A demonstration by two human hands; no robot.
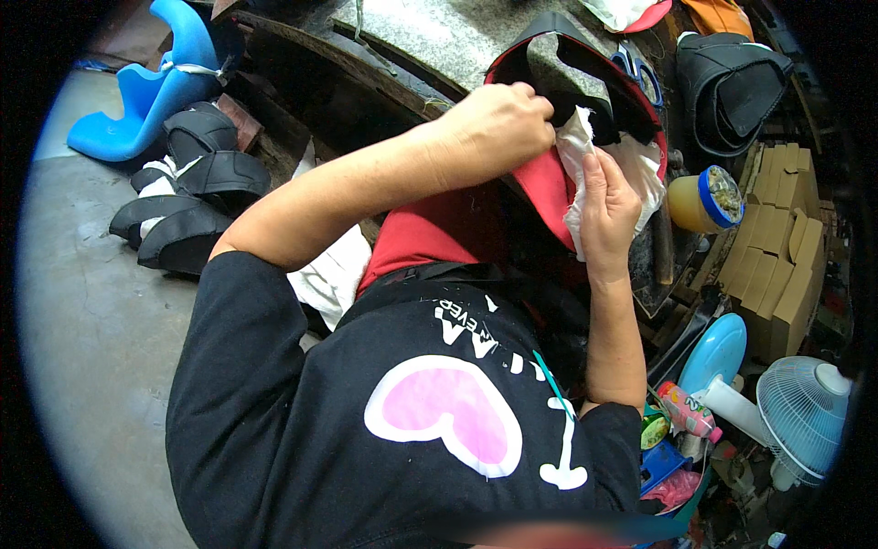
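Stage of the white cloth [573, 163]: we judge the work to be partway; the cloth is at the red-and-black piece [547, 194] but bunched, with a ragged tip standing up.
Still unfinished: we see no flat, settled cloth along the red side, so we count that part as not done.
Piece, place: just left of the blue-lidded jar [692, 203], reaching farther out than it; whether the bench [416, 26] or the lap bears its weight, we cannot tell.
Piece, look: a curved band, black within and red along its side and rim, arching around an opening through which we see grey.
Cloth, look: thin, creased, white, spread in 2 visible folds on either side of the right hand [611, 209].
Right grip: narrow, thumb and fingers pinching the cloth, left of the jar.
Left grip: the left hand [505, 121], farther left of the jar, has curled fingers at the piece's edge; we cannot tell what, if anything, they hold.
Scissors [637, 75]: farther out than the jar and left of it, beside the piece.
Folded black stack [732, 91]: beyond the jar, slightly right.
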